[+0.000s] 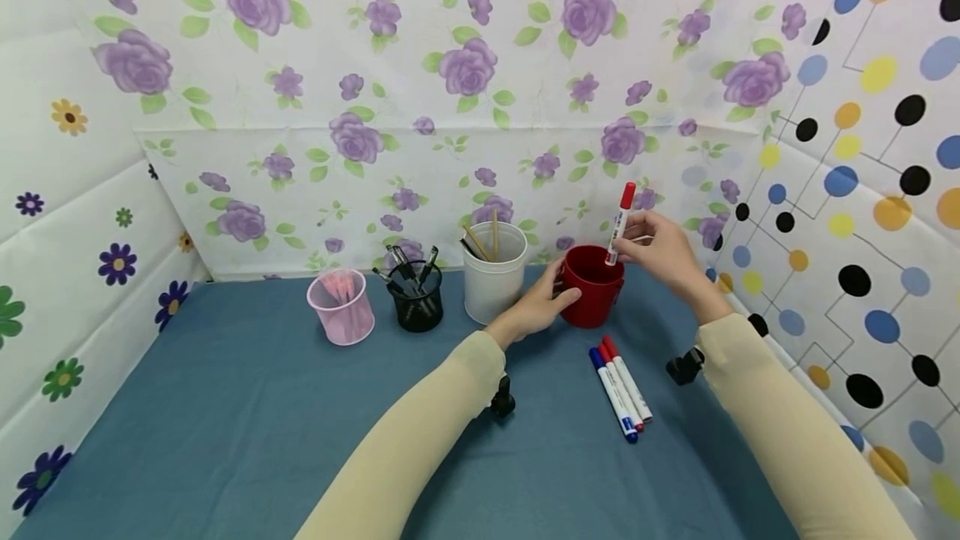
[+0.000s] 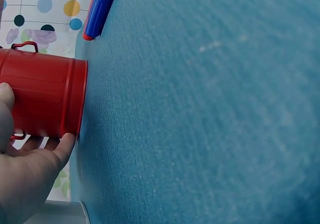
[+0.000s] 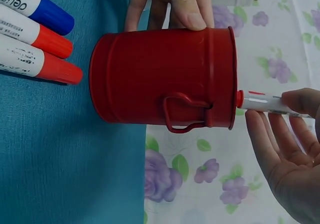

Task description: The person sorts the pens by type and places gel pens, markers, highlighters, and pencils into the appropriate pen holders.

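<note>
A red marker [image 1: 621, 223] stands nearly upright in my right hand [image 1: 663, 252], pinched between thumb and fingers, its lower end at the mouth of a red metal bucket [image 1: 587, 298]. In the right wrist view that marker [image 3: 262, 101] meets the rim. My left hand [image 1: 538, 307] holds the bucket from its left side, thumb in front and fingers around the far side, as the left wrist view also shows on the bucket [image 2: 42, 93]. Before the bucket lie a blue marker [image 1: 617, 397] and two red-capped markers [image 1: 630, 386], side by side.
Left of the bucket stand a white bucket [image 1: 491, 290] with pencils, a black mesh cup [image 1: 418, 313] with pens, and a pink cup [image 1: 345, 323] with pink items. A flowered cloth [image 1: 465, 107] hangs behind; a dotted cloth [image 1: 862, 273] borders the right.
</note>
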Available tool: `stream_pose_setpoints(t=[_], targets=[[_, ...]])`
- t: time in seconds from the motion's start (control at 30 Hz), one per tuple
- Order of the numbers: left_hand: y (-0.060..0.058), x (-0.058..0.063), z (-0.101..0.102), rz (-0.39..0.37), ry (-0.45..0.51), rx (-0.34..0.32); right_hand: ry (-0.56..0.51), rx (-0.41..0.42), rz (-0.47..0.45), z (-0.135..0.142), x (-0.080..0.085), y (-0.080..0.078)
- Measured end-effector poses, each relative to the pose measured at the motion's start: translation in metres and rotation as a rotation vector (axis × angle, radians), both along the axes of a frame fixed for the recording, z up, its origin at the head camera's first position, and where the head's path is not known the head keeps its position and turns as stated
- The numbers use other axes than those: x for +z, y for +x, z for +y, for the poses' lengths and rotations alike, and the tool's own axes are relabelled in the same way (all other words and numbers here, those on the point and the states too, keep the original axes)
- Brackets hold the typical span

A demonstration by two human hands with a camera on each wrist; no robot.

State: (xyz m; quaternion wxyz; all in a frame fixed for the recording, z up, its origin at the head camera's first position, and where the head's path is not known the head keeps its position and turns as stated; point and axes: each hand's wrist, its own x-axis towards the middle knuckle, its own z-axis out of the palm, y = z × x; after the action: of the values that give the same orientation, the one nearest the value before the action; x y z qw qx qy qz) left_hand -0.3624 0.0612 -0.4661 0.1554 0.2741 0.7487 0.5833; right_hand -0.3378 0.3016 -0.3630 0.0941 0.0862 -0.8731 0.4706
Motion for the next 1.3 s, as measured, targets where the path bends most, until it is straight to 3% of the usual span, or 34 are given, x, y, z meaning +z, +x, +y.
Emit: stream_pose_setpoints(t=[0.4,0.93,1.3], targets=[[-0.002,0.0,0.001,-0.001,-0.002,-0.001,0.005,0.094,-0.064,-0.007,-0.005,-0.012],[0.001,-0.001,0.001,0.009,-0.005,-0.005,0.068,0.097,-0.096,-0.004,-0.013,-0.016],[0.001,0.001,0.0,0.008,-0.011,-0.01,0.043,0.118,-0.115,-0.004,-0.012,-0.014]])
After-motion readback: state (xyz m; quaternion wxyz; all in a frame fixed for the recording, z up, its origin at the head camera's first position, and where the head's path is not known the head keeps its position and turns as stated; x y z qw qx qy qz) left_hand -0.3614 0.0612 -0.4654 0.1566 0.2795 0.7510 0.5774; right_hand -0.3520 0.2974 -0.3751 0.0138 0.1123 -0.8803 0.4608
